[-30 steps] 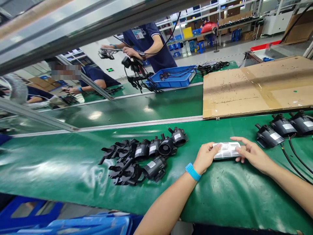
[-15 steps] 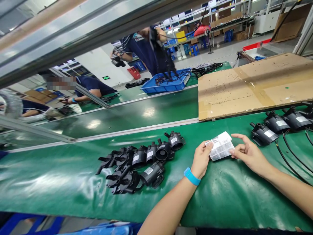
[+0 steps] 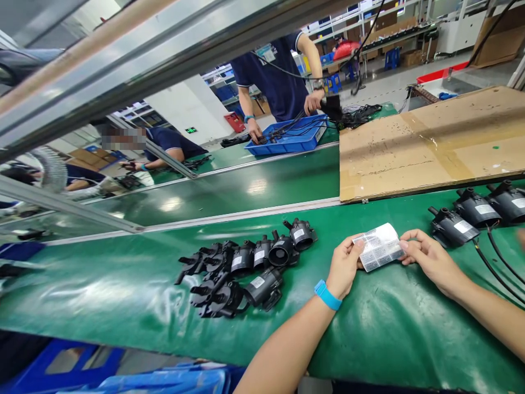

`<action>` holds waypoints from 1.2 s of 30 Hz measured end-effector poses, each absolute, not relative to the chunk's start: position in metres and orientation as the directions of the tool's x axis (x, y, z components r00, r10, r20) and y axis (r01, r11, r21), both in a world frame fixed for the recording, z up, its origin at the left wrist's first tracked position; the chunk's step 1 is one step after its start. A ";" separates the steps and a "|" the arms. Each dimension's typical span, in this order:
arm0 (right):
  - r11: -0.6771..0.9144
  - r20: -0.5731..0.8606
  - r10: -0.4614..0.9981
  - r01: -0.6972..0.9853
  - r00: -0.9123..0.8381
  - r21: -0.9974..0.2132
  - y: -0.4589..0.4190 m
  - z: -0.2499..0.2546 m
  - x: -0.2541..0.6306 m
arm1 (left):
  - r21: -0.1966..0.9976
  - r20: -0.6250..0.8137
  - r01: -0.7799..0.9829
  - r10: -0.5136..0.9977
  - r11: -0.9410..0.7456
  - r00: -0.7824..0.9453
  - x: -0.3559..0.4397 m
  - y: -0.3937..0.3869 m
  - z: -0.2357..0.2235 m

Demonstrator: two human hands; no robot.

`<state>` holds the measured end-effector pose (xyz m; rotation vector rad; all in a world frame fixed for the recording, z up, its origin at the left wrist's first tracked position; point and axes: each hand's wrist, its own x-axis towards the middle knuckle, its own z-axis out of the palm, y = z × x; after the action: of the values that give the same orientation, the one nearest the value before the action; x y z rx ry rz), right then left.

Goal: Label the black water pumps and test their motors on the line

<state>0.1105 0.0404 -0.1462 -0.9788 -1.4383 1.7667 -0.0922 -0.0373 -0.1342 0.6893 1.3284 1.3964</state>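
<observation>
A small sheet of printed silver-white labels [image 3: 381, 249] is held above the green bench, its upper part curling over. My left hand [image 3: 344, 268], with a blue band at the wrist, pinches the sheet's left edge between thumb and fingers. At the right edge, my right hand [image 3: 429, 260] has its thumb and fingers closed on the sheet. To the left lies a group of black motor-like housings [image 3: 262, 287], some bearing white labels. More labelled black housings [image 3: 455, 227] with cables stand to the right of my right hand.
A large cardboard sheet [image 3: 426, 145] lies behind my hands. Across the bench, a person handles black cables over a blue tray [image 3: 287, 145]; another person bends over work farther left. A metal rail [image 3: 164, 60] crosses the upper left. Blue plastic [image 3: 172, 380] shows below the bench edge.
My right hand's fingers, spread around the sheet's right edge before, have closed on it. The view has shifted slightly. The co-worker across has lowered the dark cables to the blue tray.
</observation>
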 end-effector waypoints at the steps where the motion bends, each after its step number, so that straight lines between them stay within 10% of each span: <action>1: -0.172 -0.131 0.864 -0.041 -0.487 -0.984 0.041 -0.148 0.110 | 0.947 -0.240 -0.280 0.929 0.159 -0.283 -0.092 -0.038 -0.135; 36: -0.100 -0.087 0.777 0.014 -0.624 -0.995 0.040 -0.148 0.109 | 0.965 -0.202 -0.219 0.940 0.143 -0.277 -0.086 -0.038 -0.133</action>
<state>0.1089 0.0399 -0.1484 -0.8714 -1.6216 1.7808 -0.0862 -0.0382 -0.1335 0.7759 1.3493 1.3741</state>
